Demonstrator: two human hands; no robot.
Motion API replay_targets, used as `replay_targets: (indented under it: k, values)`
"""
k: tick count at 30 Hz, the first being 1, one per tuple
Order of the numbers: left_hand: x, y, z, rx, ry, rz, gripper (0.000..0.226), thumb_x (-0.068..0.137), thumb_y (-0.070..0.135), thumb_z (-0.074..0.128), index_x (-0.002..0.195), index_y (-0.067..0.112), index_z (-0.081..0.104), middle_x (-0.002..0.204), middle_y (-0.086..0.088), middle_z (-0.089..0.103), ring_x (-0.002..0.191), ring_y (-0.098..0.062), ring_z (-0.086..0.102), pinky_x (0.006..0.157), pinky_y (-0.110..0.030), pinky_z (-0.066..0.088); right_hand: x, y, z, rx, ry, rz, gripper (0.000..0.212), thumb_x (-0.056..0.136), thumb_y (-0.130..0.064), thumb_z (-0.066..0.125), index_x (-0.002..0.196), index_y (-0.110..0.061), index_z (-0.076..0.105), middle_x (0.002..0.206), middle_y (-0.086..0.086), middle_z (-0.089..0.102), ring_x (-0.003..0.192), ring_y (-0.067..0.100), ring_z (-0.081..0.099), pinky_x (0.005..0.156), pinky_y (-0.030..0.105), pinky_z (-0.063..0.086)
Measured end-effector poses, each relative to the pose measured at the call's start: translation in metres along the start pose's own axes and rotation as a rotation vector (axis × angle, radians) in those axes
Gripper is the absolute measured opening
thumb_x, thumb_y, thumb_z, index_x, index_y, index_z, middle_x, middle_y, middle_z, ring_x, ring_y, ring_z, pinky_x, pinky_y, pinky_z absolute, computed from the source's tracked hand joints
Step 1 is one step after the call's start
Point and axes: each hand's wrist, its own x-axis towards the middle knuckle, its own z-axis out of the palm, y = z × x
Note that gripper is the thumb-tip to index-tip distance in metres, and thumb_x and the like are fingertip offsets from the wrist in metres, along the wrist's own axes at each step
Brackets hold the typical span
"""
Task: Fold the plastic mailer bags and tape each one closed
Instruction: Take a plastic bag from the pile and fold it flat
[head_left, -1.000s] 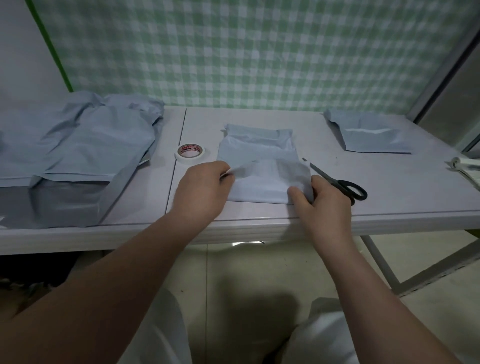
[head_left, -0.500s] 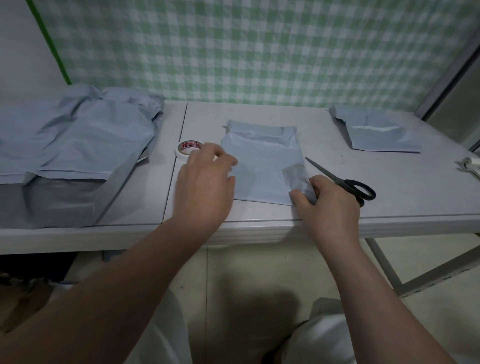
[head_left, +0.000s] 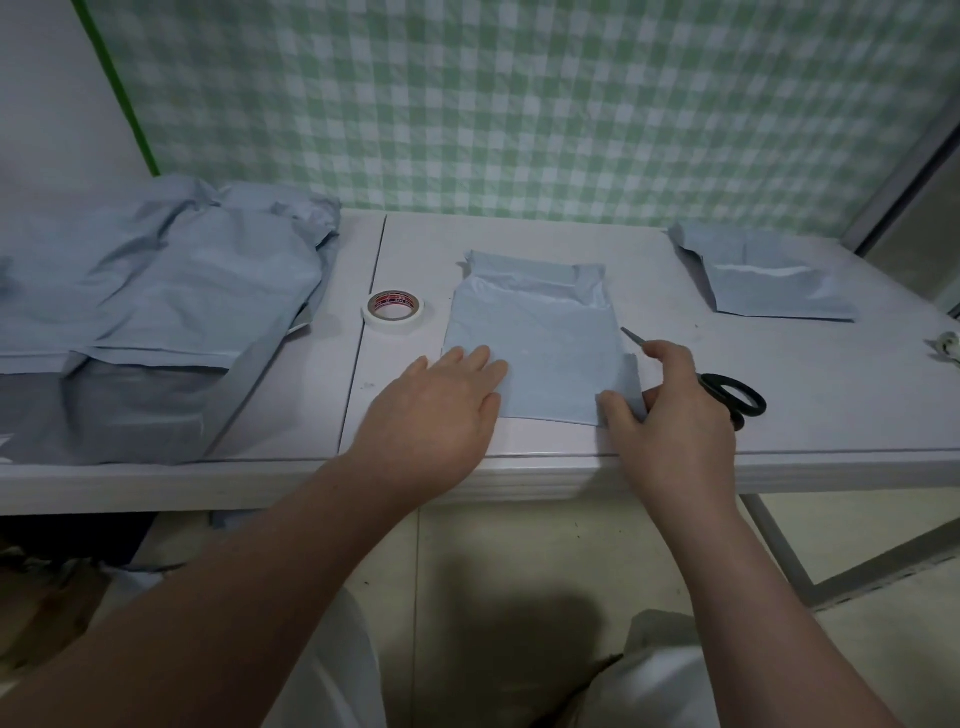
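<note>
A folded pale grey-blue mailer bag lies flat in the middle of the white table. My left hand rests palm down on its near left corner, fingers spread flat. My right hand pinches the bag's near right corner between thumb and fingers. A roll of white tape sits just left of the bag. Black-handled scissors lie to the right, partly behind my right hand.
A heap of unfolded mailer bags covers the table's left side. One folded, taped bag lies at the back right. A small white object sits at the far right edge. A checked green wall stands behind.
My left hand let go of the bag's left edge, lifted over towards the tape, then came down flat on the near left corner. The raised flap now lies flat.
</note>
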Motion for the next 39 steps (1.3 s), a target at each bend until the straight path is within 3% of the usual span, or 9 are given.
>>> replay_targets:
  k: [6, 10, 14, 19, 24, 32, 34, 36, 39]
  values:
    - [0.000, -0.002, -0.002, 0.027, -0.031, 0.037, 0.073, 0.079, 0.038, -0.006, 0.134, 0.021, 0.040, 0.134, 0.003, 0.044, 0.117, -0.017, 0.042, 0.099, -0.038, 0.036, -0.001, 0.002, 0.002, -0.003, 0.034, 0.018, 0.049, 0.089, -0.020, 0.060, 0.134, -0.017, 0.041, 0.082, 0.007, 0.063, 0.078, 0.024, 0.058, 0.079, 0.042, 0.051]
    - [-0.001, -0.001, -0.004, 0.000, -0.082, 0.018, 0.045, 0.100, 0.028, 0.017, 0.140, 0.021, 0.033, 0.145, 0.004, 0.035, 0.128, -0.017, 0.035, 0.106, -0.037, 0.029, 0.001, 0.008, 0.004, -0.134, 0.083, -0.016, 0.044, 0.088, -0.013, 0.061, 0.130, -0.013, 0.048, 0.095, 0.013, 0.064, 0.092, 0.032, 0.057, 0.079, 0.045, 0.048]
    - [0.000, -0.001, -0.004, -0.028, -0.065, 0.008, 0.041, 0.100, 0.024, 0.023, 0.140, 0.021, 0.033, 0.143, 0.005, 0.036, 0.125, -0.016, 0.036, 0.104, -0.035, 0.030, 0.010, -0.008, 0.006, -0.150, 0.187, -0.224, 0.037, 0.079, 0.001, 0.064, 0.115, -0.009, 0.063, 0.105, 0.018, 0.059, 0.096, 0.037, 0.048, 0.077, 0.035, 0.034]
    - [0.001, 0.000, -0.003, -0.030, -0.010, 0.020, 0.034, 0.098, 0.025, 0.026, 0.126, 0.021, 0.045, 0.119, 0.005, 0.046, 0.105, -0.015, 0.043, 0.094, -0.037, 0.036, 0.050, -0.052, 0.037, 0.164, -0.068, -0.282, 0.027, 0.087, -0.001, 0.052, 0.106, -0.015, 0.066, 0.105, 0.004, 0.061, 0.088, 0.009, 0.049, 0.077, 0.010, 0.031]
    - [0.000, 0.001, -0.005, -0.037, -0.006, 0.022, 0.032, 0.097, 0.025, 0.027, 0.122, 0.019, 0.047, 0.118, 0.004, 0.046, 0.106, -0.015, 0.043, 0.095, -0.038, 0.035, 0.054, -0.053, 0.064, 0.268, -0.146, -0.207, 0.024, 0.091, -0.003, 0.049, 0.101, -0.014, 0.069, 0.104, 0.003, 0.065, 0.087, 0.006, 0.052, 0.072, 0.000, 0.034]
    - [0.011, -0.022, -0.009, -0.219, 0.059, -0.153, 0.040, 0.093, 0.018, 0.046, 0.132, 0.012, 0.052, 0.136, -0.007, 0.053, 0.125, -0.023, 0.047, 0.101, -0.027, 0.031, 0.052, -0.048, 0.073, 0.037, -0.260, -0.355, 0.026, 0.087, -0.019, 0.056, 0.109, -0.019, 0.069, 0.111, 0.003, 0.064, 0.109, 0.025, 0.053, 0.087, 0.021, 0.031]
    - [0.020, -0.032, -0.016, -0.215, 0.052, -0.185, 0.017, 0.089, 0.015, 0.051, 0.102, 0.012, 0.062, 0.105, -0.005, 0.061, 0.106, -0.025, 0.054, 0.076, -0.026, 0.033, 0.050, -0.051, 0.070, 0.000, -0.300, -0.353, 0.029, 0.087, -0.024, 0.056, 0.113, -0.022, 0.067, 0.116, 0.000, 0.060, 0.112, 0.023, 0.048, 0.092, 0.027, 0.034]
    - [0.032, -0.039, -0.025, -0.173, -0.014, -0.179, 0.008, 0.086, 0.019, 0.055, 0.078, 0.015, 0.056, 0.085, 0.000, 0.052, 0.092, -0.023, 0.053, 0.069, -0.028, 0.032, 0.049, -0.053, 0.065, -0.028, -0.325, -0.351, 0.030, 0.086, -0.026, 0.057, 0.115, -0.025, 0.066, 0.119, -0.002, 0.057, 0.113, 0.022, 0.045, 0.092, 0.027, 0.033]
    - [0.045, -0.042, -0.030, -0.152, -0.118, -0.163, 0.022, 0.083, 0.021, 0.062, 0.104, 0.018, 0.068, 0.109, -0.004, 0.057, 0.106, -0.021, 0.054, 0.089, -0.031, 0.043, 0.048, -0.054, 0.064, -0.002, -0.326, -0.347, 0.019, 0.081, -0.024, 0.060, 0.098, -0.029, 0.067, 0.111, -0.003, 0.058, 0.106, 0.022, 0.048, 0.090, 0.029, 0.037]
